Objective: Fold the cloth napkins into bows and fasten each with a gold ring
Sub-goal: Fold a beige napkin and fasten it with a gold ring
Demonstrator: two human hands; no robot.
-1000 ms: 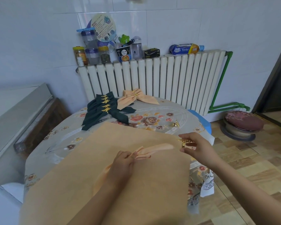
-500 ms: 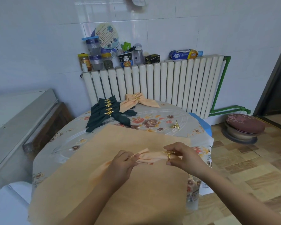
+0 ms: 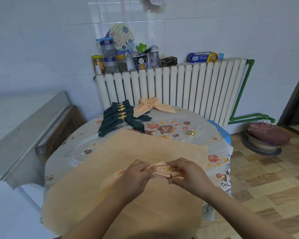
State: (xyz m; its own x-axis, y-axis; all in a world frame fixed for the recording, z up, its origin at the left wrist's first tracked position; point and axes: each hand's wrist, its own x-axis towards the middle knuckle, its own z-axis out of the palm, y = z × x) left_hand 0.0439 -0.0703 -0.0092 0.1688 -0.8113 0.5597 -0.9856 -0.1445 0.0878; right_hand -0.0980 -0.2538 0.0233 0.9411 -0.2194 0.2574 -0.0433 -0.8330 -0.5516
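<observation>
One peach napkin point(image 3: 160, 170), gathered into pleats, is held just above a flat peach cloth point(image 3: 128, 169) spread over the near half of the round table point(image 3: 205, 128), as a person works a gold ring point(image 3: 171, 170) onto its bunched end. The left hand point(image 3: 135, 176) pinches the pleats at the middle, fingers curled round the fabric; the right hand point(image 3: 188, 175) clamps thumb and fingers on the ring and the cloth inside it. The likely trouble lies in that pinch: should the left hand ease off, the pleats would probably spring loose and the bow would have to be refolded, and a ring pushed on crooked could snag a fold or leave the two wings uneven. The ring could also slip and drop off the table's near edge. Farther back lie finished dark green bows point(image 3: 123, 116) and peach bows point(image 3: 152, 106), each banded in gold, with a spare gold ring point(image 3: 192, 132) near the right rim and a radiator point(image 3: 179, 90) behind. How far the ring has travelled cannot be told, since the fingers cover most of it; the napkin's right end is hidden in the right palm, and the number of stacked bows is hard to count.
</observation>
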